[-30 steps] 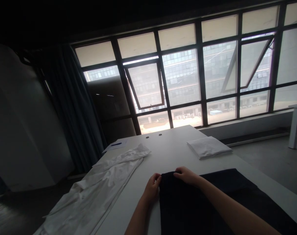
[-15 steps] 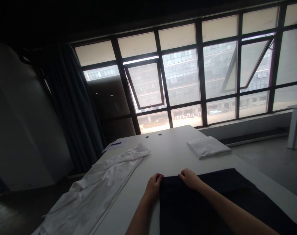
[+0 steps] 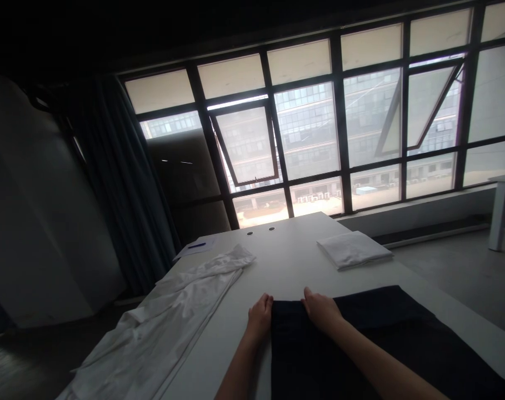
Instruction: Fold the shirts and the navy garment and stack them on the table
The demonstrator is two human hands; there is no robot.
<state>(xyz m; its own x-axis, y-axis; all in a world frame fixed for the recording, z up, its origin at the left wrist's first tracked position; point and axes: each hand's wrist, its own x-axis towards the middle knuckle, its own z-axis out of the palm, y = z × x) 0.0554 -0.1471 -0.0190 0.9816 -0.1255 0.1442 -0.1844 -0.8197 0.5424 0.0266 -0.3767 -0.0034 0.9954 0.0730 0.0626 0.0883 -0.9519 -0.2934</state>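
Head view: dark cloth (image 3: pixel 385 322) touched along its far edge by left hand (image 3: pixel 260 319) and right hand (image 3: pixel 320 311)

The dark cloth is laid flat on the near right part of a white table (image 3: pixel 281 264), its near side cut off by the picture's bottom border. Its far left corner is met by the left hand, whose fingers are bent and kept together. Farther right, the same edge is met by the right hand, with its fingers likewise bent (whether cloth is pinched by either hand cannot be told). Part of the cloth is covered by the right forearm (image 3: pixel 375 355).

Along the table's left side, a crumpled white cloth (image 3: pixel 152 333) is spread. Beyond the dark cloth, a folded white cloth (image 3: pixel 354 250) is placed near the right edge. At the far left, a pen (image 3: pixel 196 245) is seen on paper (image 3: pixel 189 252).
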